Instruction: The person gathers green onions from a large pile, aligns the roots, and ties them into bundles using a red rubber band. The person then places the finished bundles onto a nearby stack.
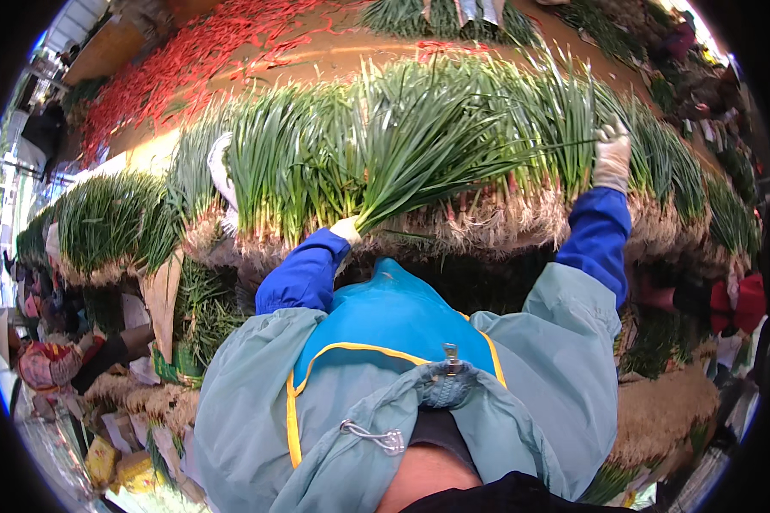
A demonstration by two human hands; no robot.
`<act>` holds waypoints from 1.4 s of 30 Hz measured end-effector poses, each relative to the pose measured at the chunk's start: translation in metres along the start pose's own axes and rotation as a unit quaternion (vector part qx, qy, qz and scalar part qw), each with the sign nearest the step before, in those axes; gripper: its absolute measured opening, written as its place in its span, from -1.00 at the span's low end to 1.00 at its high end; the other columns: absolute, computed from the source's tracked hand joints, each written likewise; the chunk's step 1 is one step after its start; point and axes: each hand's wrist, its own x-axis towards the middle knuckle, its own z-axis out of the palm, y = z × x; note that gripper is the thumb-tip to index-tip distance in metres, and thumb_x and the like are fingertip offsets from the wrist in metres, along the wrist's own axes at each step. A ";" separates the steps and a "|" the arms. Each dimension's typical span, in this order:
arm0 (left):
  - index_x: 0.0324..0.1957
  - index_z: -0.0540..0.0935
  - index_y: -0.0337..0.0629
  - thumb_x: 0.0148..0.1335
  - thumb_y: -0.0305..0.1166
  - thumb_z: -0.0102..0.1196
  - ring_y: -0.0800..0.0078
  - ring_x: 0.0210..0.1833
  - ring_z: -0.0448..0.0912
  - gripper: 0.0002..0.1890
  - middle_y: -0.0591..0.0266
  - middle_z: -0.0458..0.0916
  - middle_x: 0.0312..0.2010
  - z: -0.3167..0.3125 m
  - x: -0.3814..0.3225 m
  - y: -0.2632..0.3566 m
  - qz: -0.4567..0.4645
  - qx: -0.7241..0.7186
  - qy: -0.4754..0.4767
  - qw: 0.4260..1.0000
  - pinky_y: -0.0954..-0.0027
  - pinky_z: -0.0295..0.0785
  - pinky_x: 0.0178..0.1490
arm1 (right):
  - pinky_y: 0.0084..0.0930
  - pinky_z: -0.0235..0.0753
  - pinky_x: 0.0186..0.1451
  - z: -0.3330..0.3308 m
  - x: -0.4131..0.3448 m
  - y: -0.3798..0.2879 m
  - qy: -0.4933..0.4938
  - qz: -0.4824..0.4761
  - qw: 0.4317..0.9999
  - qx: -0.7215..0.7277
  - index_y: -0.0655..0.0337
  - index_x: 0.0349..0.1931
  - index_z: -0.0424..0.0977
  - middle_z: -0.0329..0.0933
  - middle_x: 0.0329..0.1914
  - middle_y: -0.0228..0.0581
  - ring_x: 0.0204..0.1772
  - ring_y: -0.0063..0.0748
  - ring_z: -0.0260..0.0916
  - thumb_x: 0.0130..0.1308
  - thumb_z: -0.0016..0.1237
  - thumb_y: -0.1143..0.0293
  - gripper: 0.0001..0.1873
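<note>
My left hand [346,229], in a pale glove, grips the stalks of a fanned bunch of leafy green garlic or scallion plants [417,167]. The bunch leans to the upper right, over a long row of the same plants [282,160], whose pale roots [507,218] face me. My right hand [613,154], also in a pale glove, is stretched out at the right, above the row. Its fingers are curled at the end of a long, taut green leaf [558,146] that runs from the bunch. The exact pinch is small and partly hidden.
Red ties [167,77] lie strewn across the brown tabletop [333,54] at the upper left. A white cloth strip [221,173] wraps part of the row. Across the table, another person's hands [478,9] touch more plants. A seated person [48,365] is at the left.
</note>
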 end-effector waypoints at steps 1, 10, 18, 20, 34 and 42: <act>0.03 0.45 -0.13 -0.30 -0.33 0.27 0.12 -0.19 0.56 -0.33 -0.03 0.59 -0.27 0.001 0.001 -0.001 0.000 0.017 0.002 1.000 0.29 0.46 -0.14 | -0.69 0.04 -0.60 -0.017 -0.005 -0.010 -0.043 0.005 0.997 0.059 0.14 -0.25 0.41 0.35 -0.51 -0.54 -0.61 -0.71 0.06 0.31 -0.18 0.38 -0.89; 0.11 0.39 -0.20 -0.26 -0.36 0.22 0.05 -0.13 0.54 -0.27 -0.11 0.57 -0.21 0.000 -0.003 0.002 -0.014 0.052 0.030 0.998 0.23 0.44 -0.08 | -0.63 0.41 -0.12 -0.144 -0.046 -0.008 0.034 -0.051 0.958 -0.282 0.23 0.14 0.24 0.37 -0.06 -0.29 -0.12 -0.46 0.36 0.24 -0.22 0.56 -0.58; -0.16 0.54 -0.32 -0.22 -0.39 0.20 0.29 -0.35 0.58 -0.54 0.07 0.62 -0.37 -0.024 -0.022 0.013 0.002 -0.057 -0.091 0.994 0.29 0.45 -0.30 | -0.67 0.40 -0.23 -0.156 -0.054 -0.090 0.134 -0.203 0.913 -0.329 0.32 0.00 0.32 0.41 -0.30 -0.32 -0.30 -0.47 0.38 0.14 -0.08 0.66 -0.64; -0.22 0.55 -0.37 -0.16 -0.50 0.17 0.29 -0.38 0.59 -0.66 0.02 0.62 -0.40 -0.038 -0.033 0.021 -0.034 -0.168 -0.272 0.947 0.34 0.47 -0.32 | -0.71 0.28 -0.43 -0.142 -0.068 -0.092 0.103 -0.264 0.834 -0.474 0.36 -0.09 0.33 0.31 -0.45 -0.42 -0.45 -0.60 0.25 0.20 -0.14 0.62 -0.75; 0.26 0.14 -0.08 -0.03 -0.56 0.06 0.25 -0.15 0.49 -0.26 0.07 0.44 -0.12 -0.071 -0.057 0.071 0.122 -0.765 -0.238 0.586 0.12 0.48 -0.02 | -0.42 0.43 -0.09 0.018 -0.215 0.197 -0.195 0.073 0.625 -0.752 0.15 -0.23 0.51 0.56 -0.28 -0.16 -0.19 -0.24 0.49 0.14 0.00 0.06 -0.64; 0.12 0.35 -0.25 0.05 -0.51 0.09 0.33 -0.14 0.51 -0.48 0.20 0.53 -0.16 -0.018 -0.044 0.051 0.021 -0.840 -0.223 0.494 0.17 0.43 0.02 | -0.60 0.41 -0.34 0.053 -0.199 0.195 -0.131 0.070 0.813 -0.563 0.25 -0.33 0.46 0.50 -0.53 -0.30 -0.50 -0.47 0.42 0.22 -0.04 0.24 -0.76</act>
